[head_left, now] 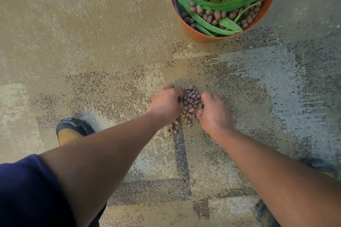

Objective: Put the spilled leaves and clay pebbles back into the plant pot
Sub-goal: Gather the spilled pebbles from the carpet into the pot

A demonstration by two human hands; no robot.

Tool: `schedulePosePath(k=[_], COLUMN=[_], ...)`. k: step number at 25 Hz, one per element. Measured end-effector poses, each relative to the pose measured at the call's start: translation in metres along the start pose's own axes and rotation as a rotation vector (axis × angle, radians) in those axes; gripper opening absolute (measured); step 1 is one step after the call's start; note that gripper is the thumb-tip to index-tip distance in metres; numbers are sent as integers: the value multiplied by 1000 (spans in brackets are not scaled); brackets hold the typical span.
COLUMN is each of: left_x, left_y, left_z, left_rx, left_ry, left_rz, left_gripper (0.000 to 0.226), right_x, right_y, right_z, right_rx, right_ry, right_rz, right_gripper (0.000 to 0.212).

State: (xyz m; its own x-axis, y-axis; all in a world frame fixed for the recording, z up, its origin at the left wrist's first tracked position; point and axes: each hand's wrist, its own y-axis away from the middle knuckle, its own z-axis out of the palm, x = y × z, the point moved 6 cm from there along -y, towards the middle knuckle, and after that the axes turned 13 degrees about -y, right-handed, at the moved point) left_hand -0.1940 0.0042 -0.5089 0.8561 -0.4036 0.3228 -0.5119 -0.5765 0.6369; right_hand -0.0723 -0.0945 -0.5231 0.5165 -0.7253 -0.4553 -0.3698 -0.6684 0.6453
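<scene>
Speckled carpet (pixel 110 51) in tan and grey patches fills the view, darker bands crossing it in the foreground. Nearest of all, a dark blue sleeve (pixel 27 190) low on the person's left, and a shoe (pixel 71 131) with a tan toe planted on the carpet just beyond it.

Now the action: both arms reach forward to one heap of clay pebbles (pixel 191 103) on the carpet. The left hand (pixel 166 103) cups the heap from its left, fingers curled into the pebbles; the right hand (pixel 214 112) mirrors it from the right, fingers likewise curled in. The hands stand apart with the pile banked between them, touching it on both sides. A few strays trail off the near end of the heap, towards the wrists. The heap runs lengthways away from the person.

Beyond the heap and a little to its right, well apart, sits the plant pot (pixel 199 32), terracotta, upright. Inside it: long green leaves (pixel 221 4) lying across a bed of pebbles, with the plant's brown base behind. I can see no leaves on the carpet.

So the scoop looks set, and the lift would carry forward and rightward from the heap to the pot. Either hand is about equally placed; the strays look likely to be missed.
</scene>
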Motion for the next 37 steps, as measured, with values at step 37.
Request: schedulePosePath(k=[37], left_x=[31], left_y=[-11], left_z=[-133], left_rx=[628], left_ry=[374], left_rz=[142], left_gripper=[21], right_x=[-77], right_y=[-1], right_z=[-121], right_rx=[308], right_ry=[-469], right_rz=[-402], right_gripper=[11])
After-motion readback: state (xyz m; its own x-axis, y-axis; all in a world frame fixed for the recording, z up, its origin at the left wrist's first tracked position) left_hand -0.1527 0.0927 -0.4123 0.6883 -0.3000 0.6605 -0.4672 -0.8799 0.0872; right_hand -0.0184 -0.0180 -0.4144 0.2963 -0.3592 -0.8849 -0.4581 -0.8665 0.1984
